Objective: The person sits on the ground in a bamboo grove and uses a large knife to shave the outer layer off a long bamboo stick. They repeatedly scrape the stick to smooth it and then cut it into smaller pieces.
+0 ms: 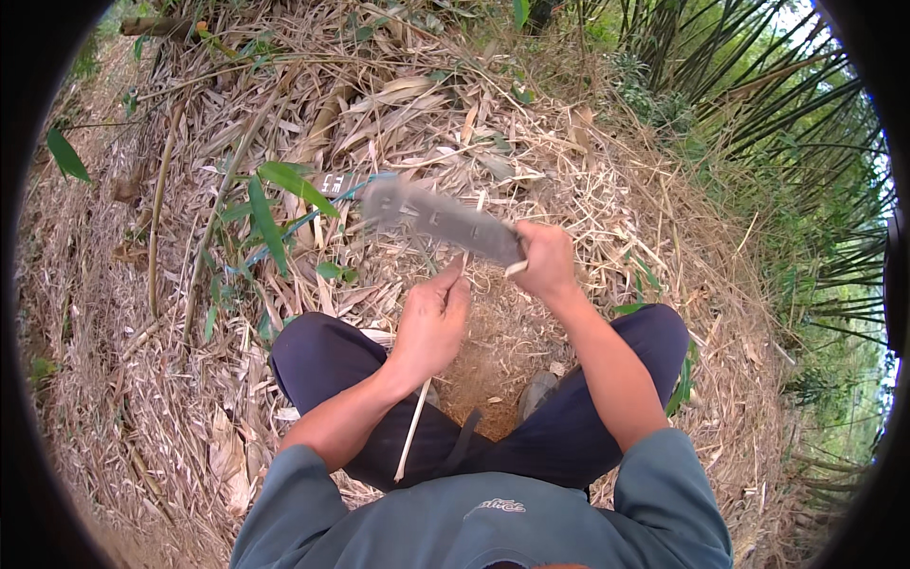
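Head view: the right hand [550, 264] has its fingers [533, 235] clenched round the handle [517, 269] of a broad grey blade [441, 221], blurred above leaf litter [427, 114]; the left hand [431, 327] pinches a slender pale strip [414, 431] nearby. White characters [332, 183] mark a dark object [351, 180] beyond; pale lettering [500, 505] crosses the shirt [408, 522].

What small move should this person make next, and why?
I'd suggest sliding the left hand slightly down the thin pale stick it grips, away from the broad knife. In this view it sits just below the knife, which the right hand holds; the blurred blade suggests motion. Their true gap is hard to judge.
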`<state>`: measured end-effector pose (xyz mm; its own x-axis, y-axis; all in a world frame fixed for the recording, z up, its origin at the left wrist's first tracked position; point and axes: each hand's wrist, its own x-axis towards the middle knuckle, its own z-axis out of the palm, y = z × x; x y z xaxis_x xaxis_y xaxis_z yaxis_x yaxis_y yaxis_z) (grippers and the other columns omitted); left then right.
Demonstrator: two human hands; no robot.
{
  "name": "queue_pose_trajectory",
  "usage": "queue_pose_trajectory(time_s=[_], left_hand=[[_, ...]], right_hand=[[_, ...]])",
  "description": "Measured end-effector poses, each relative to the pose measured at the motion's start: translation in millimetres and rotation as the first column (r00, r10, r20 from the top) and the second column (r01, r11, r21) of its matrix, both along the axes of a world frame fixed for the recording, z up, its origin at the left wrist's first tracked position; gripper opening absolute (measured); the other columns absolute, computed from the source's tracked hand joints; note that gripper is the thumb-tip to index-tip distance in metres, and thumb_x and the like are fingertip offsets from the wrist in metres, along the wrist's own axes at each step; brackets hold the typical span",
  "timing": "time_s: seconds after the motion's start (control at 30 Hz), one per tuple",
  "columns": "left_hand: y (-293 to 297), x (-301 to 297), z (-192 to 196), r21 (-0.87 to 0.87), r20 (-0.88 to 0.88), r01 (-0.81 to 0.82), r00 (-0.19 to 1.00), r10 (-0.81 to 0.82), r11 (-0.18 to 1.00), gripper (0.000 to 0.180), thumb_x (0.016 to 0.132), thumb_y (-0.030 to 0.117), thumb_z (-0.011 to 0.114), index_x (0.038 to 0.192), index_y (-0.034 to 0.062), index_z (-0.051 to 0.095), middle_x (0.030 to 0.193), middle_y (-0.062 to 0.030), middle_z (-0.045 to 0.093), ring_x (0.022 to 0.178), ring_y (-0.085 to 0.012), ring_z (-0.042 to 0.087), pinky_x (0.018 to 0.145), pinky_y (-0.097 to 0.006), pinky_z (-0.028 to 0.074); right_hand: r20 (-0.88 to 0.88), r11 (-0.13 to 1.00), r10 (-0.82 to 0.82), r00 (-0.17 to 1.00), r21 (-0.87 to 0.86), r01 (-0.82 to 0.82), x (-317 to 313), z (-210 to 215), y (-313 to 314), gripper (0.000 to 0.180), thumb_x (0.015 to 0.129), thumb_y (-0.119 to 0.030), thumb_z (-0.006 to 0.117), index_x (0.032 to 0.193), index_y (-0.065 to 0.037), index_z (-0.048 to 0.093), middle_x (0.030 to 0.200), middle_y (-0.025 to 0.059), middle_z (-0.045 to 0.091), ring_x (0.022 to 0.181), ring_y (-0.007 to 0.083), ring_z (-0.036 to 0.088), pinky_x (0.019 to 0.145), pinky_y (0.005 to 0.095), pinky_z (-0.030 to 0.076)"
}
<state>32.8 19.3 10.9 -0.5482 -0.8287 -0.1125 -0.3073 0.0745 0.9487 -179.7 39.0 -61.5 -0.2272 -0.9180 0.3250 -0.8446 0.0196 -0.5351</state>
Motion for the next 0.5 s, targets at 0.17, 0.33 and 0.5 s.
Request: queue_pose_trajectory(time_s=[0.17,0.33,0.5], left_hand=[[7,5,3,0.14,0.014,0.051,0.998,-0.053,0.989,0.038,0.102,0.013,0.051,0.136,-0.0023,0.057,0.064,0.0054,0.037,0.059,-0.0038,0.033,0.051,-0.025,0.03],[0,0,3,0.088,0.01,0.067,0.998,-0.069,0.994,0.038,0.102,0.011,0.05,0.136,-0.0059,0.055,0.065,0.0054,0.042,0.061,-0.0042,0.035,0.053,-0.028,0.034],[7,8,12,0.097,-0.075,0.088,0.994,-0.081,0.991,0.042,0.102,0.016,0.053,0.14,-0.0037,0.053,0.071,0.0022,0.051,0.064,-0.0042,0.042,0.057,-0.026,0.039]], right_hand=[[0.076,0.998,-0.037,0.996,0.043,0.034,-2,1,1,0.019,0.073,-0.026,0.075,0.08,-0.009,0.072,0.058,0.0095,0.063,0.053,0.0233,0.063,0.055,0.0359,0.048],[0.095,0.978,-0.115,0.989,0.183,0.096,-8,-11,-14,0.023,0.075,-0.028,0.074,0.089,-0.009,0.076,0.063,0.0081,0.068,0.054,0.0166,0.064,0.052,0.0375,0.046],[0.403,0.894,-0.448,0.798,0.21,0.396,-36,-22,-22,0.031,0.083,-0.028,0.071,0.082,0.003,0.072,0.059,0.0108,0.063,0.049,0.0219,0.056,0.052,0.0384,0.043]])
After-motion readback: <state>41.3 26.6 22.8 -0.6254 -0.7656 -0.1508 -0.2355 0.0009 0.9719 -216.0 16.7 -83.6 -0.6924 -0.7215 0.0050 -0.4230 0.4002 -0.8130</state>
